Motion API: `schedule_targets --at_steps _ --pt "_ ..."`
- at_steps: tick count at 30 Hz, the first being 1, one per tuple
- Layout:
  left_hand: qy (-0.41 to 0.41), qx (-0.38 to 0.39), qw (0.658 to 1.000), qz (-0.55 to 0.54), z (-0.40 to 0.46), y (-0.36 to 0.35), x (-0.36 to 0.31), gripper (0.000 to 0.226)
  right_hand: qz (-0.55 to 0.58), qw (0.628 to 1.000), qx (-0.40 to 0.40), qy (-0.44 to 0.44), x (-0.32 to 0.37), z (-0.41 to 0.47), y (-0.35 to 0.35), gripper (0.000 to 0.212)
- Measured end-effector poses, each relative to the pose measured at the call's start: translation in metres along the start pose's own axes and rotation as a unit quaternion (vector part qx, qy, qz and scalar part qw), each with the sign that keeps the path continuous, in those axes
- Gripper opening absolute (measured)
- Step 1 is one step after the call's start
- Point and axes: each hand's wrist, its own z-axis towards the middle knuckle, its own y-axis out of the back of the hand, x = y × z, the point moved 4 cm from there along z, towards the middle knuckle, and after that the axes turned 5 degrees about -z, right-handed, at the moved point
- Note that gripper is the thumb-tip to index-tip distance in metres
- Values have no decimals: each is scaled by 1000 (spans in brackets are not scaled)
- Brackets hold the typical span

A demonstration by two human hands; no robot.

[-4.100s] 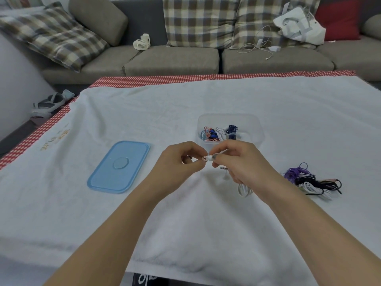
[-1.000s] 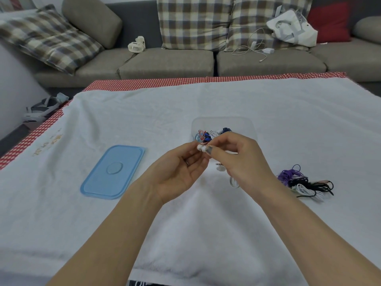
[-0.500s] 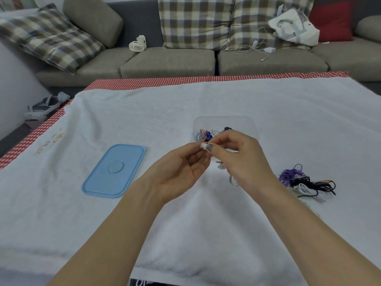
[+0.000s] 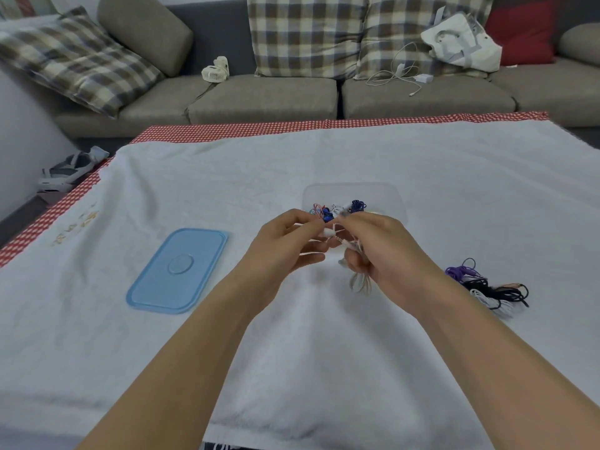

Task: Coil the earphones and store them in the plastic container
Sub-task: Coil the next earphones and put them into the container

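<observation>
White earphones (image 4: 349,254) held above the towel (image 4: 292,352), just in front of the plastic container (image 4: 394,198). Left hand (image 4: 285,251) pinches the bud end, right hand (image 4: 386,254) grips the coiled loops. Cord likely light, limp, springy, slippery: pinch the bundle mid-coil or it unwinds.

hands (image 4: 334,251) lower, earphones (image 4: 352,254) more bundled

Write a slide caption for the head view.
Both hands coil white earphones before the plastic container.
</observation>
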Motion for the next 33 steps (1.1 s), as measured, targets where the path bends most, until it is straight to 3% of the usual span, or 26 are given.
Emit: schedule_targets --at_steps 4,7,9,12,14,16,19,21,27,31,33 --pt "71 24 995 59 2 -6 11 31 68 997 2 -36 6 6 2 32" --pt "176 119 976 -41 -3 -19 21 52 70 996 28 -45 7 6 3 35" --pt "192 150 963 -116 -5 -25 19 58 30 996 54 -60 6 3 2 32" --pt "170 138 964 -150 -2 -28 14 52 0 996 85 -41 9 -1 1 26" --pt "152 113 972 -137 0 -27 12 47 -32 995 97 3 12 0 5 39" --pt "136 83 981 -109 4 -24 12 39 -124 988 81 47 14 -1 10 49" --pt "108 56 992 -34 9 -22 9 35 -275 955 49 103 20 -2 16 45" --pt "78 45 996 -9 12 -23 2 34 -317 939 36 130 26 -1 18 39" --pt "-48 -7 997 -56 30 -19 -34 28 -219 959 -52 175 65 33 33 15" --pt "-102 -39 987 115 37 -13 -39 38 -181 979 -46 86 54 74 33 6" --pt "-124 -56 970 203 40 -10 -33 41 -236 970 -34 43 36 89 29 8"
